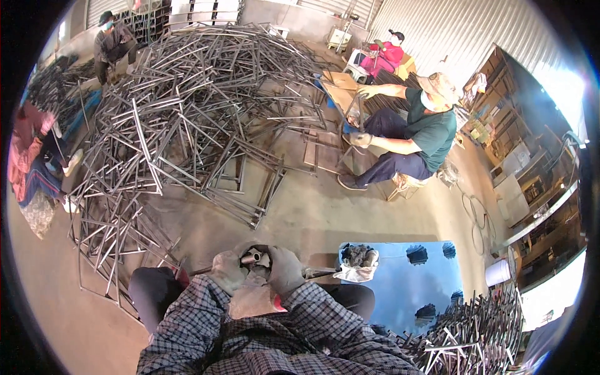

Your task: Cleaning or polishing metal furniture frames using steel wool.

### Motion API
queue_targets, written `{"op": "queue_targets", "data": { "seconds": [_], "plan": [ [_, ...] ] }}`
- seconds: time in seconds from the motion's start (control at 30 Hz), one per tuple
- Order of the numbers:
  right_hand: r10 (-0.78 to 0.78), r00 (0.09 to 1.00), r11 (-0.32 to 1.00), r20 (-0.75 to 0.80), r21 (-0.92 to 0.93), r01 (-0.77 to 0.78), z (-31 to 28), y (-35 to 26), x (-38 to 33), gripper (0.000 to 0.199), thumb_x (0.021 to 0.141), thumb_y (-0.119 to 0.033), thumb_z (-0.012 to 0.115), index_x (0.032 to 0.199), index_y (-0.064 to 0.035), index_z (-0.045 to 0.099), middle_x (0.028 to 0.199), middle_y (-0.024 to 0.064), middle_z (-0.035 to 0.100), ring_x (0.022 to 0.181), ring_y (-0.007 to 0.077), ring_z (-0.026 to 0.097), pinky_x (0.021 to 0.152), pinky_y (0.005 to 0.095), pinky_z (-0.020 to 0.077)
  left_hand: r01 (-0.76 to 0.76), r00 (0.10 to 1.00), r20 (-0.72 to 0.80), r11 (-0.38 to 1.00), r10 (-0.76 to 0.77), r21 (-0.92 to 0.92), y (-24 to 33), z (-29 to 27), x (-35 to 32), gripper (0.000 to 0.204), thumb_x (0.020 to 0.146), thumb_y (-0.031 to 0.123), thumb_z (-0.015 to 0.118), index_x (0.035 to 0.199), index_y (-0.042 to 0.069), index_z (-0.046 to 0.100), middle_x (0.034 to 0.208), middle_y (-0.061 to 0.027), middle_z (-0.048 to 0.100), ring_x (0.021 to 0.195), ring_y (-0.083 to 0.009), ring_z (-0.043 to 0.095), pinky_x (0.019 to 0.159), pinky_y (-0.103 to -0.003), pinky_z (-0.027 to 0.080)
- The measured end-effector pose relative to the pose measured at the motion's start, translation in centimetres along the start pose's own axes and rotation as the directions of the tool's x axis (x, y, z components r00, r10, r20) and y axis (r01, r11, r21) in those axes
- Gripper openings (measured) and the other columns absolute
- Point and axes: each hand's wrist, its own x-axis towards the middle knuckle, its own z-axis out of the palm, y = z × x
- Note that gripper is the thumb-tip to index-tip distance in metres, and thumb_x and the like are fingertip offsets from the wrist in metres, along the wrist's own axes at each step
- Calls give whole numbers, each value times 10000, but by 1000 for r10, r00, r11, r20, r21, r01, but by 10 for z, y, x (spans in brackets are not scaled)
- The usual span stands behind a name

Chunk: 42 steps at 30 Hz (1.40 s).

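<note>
My gloved left hand (228, 272) and gloved right hand (286, 269) are close together over my lap. Both are closed around a metal tube piece (251, 257), whose round end shows between them. Dark bars stick out to either side of the hands, the right one reaching toward a white bag (357, 262) holding dark, crumpled matter. Beneath my hands lies a pale, dusty cloth (253, 302). My fingers partly hide the metal piece, so its full shape is not visible.
A large heap of metal tube frames (187, 125) rises ahead and to the left. A blue panel (400, 275) and stacked metal pieces (469, 337) lie to my right. A seated co-worker (431, 125) handles a frame ahead right; other people sit farther off. A white bucket (498, 273) stands at right.
</note>
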Motion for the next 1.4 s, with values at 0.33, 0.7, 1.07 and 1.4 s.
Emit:
{"op": "queue_targets", "data": {
  "seconds": [0.33, 0.7, 1.07, 1.4],
  "plan": [
    [250, 937, 948, 242, -258, -186, -18, 104, -43, 316, 813, -258, 579, 1089, -119, 643, 923, 182, 652, 898, 370, 613, 775, 437, 484, 241, 953, -165, 965, -256, -102, -48, -18, -18, 277, 774, 15, 597, 1039, 49, 669, 806, -84, 669, 761, -85, 582, 693, -245, 482],
    [13, 996, 998, 86, -65, -8, 4, 2, 0, 350, 757, -312, 667, 1048, -118, 645, 905, 162, 656, 843, 358, 622, 733, 463, 480, 227, 966, -25, 895, -256, -385, -26, 4, -8, 411, 700, 19, 644, 1110, 49, 628, 959, -95, 682, 878, -157, 640, 769, -274, 509],
    [151, 986, 986, 63, -77, -147, 13, 22, -21, 358, 748, -328, 695, 1021, -100, 661, 887, 167, 659, 877, 355, 624, 760, 430, 491, 420, 880, 128, 624, -457, -659, -40, -8, -22, 333, 824, -62, 605, 1149, 5, 588, 839, -24, 587, 811, -135, 599, 719, -269, 511],
    [240, 946, 948, 218, -264, -179, -12, 70, -36, 370, 763, -328, 667, 1066, -118, 651, 937, 161, 662, 881, 350, 624, 778, 426, 491, 288, 893, -46, 647, -448, -706, -34, -42, -27, 345, 779, -66, 641, 1109, 32, 634, 937, 17, 637, 827, -61, 569, 712, -208, 498]
  ]
}}
